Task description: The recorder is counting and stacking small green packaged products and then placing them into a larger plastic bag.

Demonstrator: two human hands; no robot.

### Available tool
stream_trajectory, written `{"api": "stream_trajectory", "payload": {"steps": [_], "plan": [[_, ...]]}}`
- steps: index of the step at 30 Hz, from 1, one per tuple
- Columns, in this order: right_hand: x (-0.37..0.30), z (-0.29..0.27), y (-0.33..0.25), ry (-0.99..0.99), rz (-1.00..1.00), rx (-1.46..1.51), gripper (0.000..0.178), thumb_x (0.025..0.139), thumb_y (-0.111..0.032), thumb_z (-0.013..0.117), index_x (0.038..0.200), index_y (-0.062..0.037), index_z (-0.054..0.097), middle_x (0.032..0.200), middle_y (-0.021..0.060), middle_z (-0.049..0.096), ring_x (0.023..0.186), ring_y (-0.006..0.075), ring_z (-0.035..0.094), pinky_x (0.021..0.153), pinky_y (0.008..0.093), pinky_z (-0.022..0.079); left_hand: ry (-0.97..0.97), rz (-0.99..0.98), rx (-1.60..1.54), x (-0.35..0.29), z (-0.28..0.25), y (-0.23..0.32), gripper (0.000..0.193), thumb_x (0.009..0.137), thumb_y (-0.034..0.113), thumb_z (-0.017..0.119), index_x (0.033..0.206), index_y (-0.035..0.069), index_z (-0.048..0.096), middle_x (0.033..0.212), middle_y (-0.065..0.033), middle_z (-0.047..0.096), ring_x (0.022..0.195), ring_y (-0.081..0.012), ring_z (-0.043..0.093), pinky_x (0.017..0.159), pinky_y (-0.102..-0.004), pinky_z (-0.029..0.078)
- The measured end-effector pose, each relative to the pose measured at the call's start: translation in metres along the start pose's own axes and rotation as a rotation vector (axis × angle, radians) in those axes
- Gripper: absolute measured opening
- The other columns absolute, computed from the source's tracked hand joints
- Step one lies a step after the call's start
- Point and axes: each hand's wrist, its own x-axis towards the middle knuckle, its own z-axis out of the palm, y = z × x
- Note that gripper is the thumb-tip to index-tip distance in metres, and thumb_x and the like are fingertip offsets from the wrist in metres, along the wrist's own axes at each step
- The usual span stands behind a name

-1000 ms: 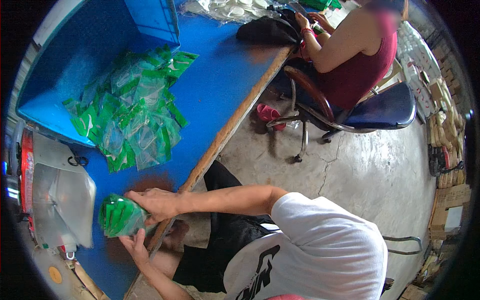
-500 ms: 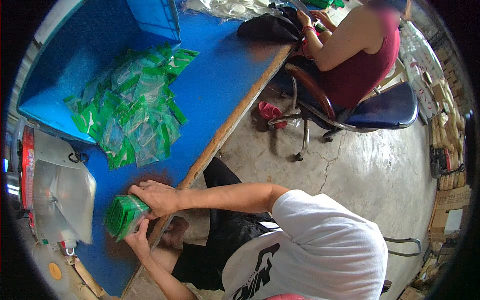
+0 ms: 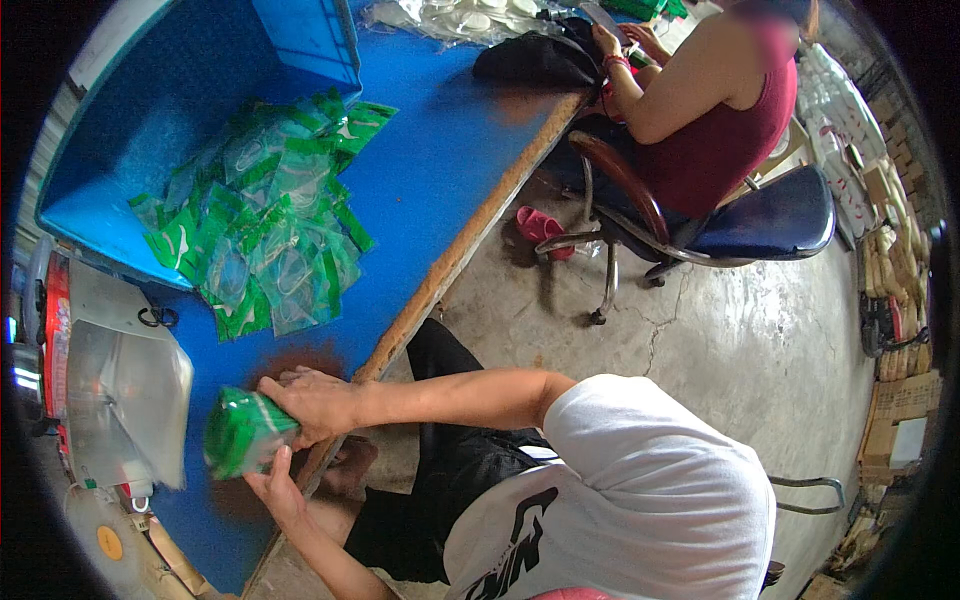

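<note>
Over the near left of the blue table (image 3: 420, 190), a stack of green-and-clear plastic packets (image 3: 243, 432) sits between my two hands. It is slightly blurred by motion. My right hand (image 3: 315, 402) wraps round its right side with fingers bent. My left hand (image 3: 275, 490) grips its lower edge, thumb pointing up along it; its other fingers are partly hidden. Farther up the table lies a heap of similar loose packets (image 3: 285, 235), each flat and clear with green ends and a pale item showing inside some.
A blue bin (image 3: 110, 235) lies on its side behind the heap. Clear plastic bags (image 3: 130, 400) hang at the left edge. A co-worker (image 3: 700, 130) sits at the far right on a chair (image 3: 770, 220), beside a black bag (image 3: 540, 58). A pink clog (image 3: 545, 230) lies on the floor.
The stack has tipped slightly in my hands and shifted a little left, its upper face now blurred. Both hands keep nearly the same place.
</note>
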Motion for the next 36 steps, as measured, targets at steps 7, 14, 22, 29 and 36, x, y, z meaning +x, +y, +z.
{"api": "stream_trajectory", "payload": {"steps": [7,14,22,29,36], "plan": [[0.001,0.015,0.006,0.086,-0.085,-0.154,0.077,0.064,-0.031,0.088,0.117,0.0013,0.043,0.098,0.0231,0.063,0.104,0.0431,0.06,0.092,0.0518,0.045,-0.053,-0.031,0.16,-0.003,-0.002,0.004,0.061,0.079,0.001,0.075,0.135,-0.003,0.05,0.131,-0.0121,0.056,0.117,-0.0261,0.055,0.103,-0.0402,0.042],[-0.02,-0.037,-0.034,-0.284,0.109,0.108,0.085,0.066,-0.049,0.086,0.117,0.0058,0.046,0.095,0.029,0.066,0.098,0.047,0.064,0.082,0.0488,0.051,0.214,-0.211,-0.146,-0.057,0.023,-0.005,0.072,0.076,0.004,0.078,0.141,0.004,0.045,0.135,-0.0113,0.054,0.123,-0.0272,0.052,0.111,-0.0437,0.037],[0.054,-0.094,0.069,0.568,-0.068,-0.752,0.077,0.084,-0.063,0.063,0.133,-0.0046,0.055,0.135,0.0278,0.05,0.129,0.0467,0.044,0.103,0.0581,0.037,0.182,-0.362,-1.006,-0.118,0.006,-0.042,0.063,0.088,0.02,0.072,0.144,0.015,0.044,0.142,-0.0068,0.051,0.134,-0.0305,0.044,0.107,-0.0622,0.04],[0.039,-0.045,0.071,0.142,0.075,-0.782,0.086,0.087,-0.074,0.047,0.147,-0.0127,0.044,0.151,0.0247,0.037,0.143,0.0475,0.025,0.115,0.0656,0.017,0.474,-0.42,-1.168,-0.118,0.004,-0.033,0.063,0.09,0.028,0.071,0.143,0.009,0.043,0.147,-0.0089,0.046,0.136,-0.0342,0.041,0.113,-0.0575,0.035],[-0.003,-0.037,0.032,-0.009,0.064,-0.788,0.074,0.097,-0.064,0.037,0.141,-0.0066,0.053,0.15,0.0207,0.04,0.148,0.0448,0.017,0.118,0.0657,0.01,0.065,-0.266,-1.186,-0.111,-0.008,-0.057,0.056,0.094,0.028,0.069,0.141,0.01,0.045,0.144,-0.0095,0.049,0.132,-0.0307,0.047,0.11,-0.0545,0.041]]}}
